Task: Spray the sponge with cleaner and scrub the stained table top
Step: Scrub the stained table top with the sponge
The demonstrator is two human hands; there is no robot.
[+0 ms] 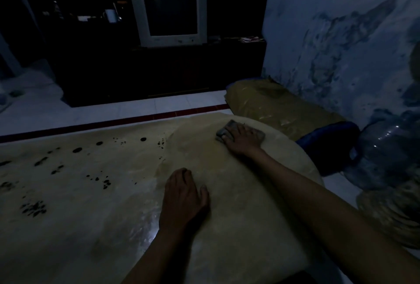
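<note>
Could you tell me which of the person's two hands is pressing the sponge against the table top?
The right hand, stretched to the far edge, covers the sponge. The left hand rests bare on the table top, nearer the person.

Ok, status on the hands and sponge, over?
Right hand pressing sponge on table, far right. Left hand flat, empty. Dark stains remain on the left. Nothing blocking.

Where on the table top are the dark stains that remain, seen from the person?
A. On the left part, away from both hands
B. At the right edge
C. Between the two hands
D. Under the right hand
A: the dark stains dot the left part of the table top, while the right hand presses the sponge on the far right part.
</note>
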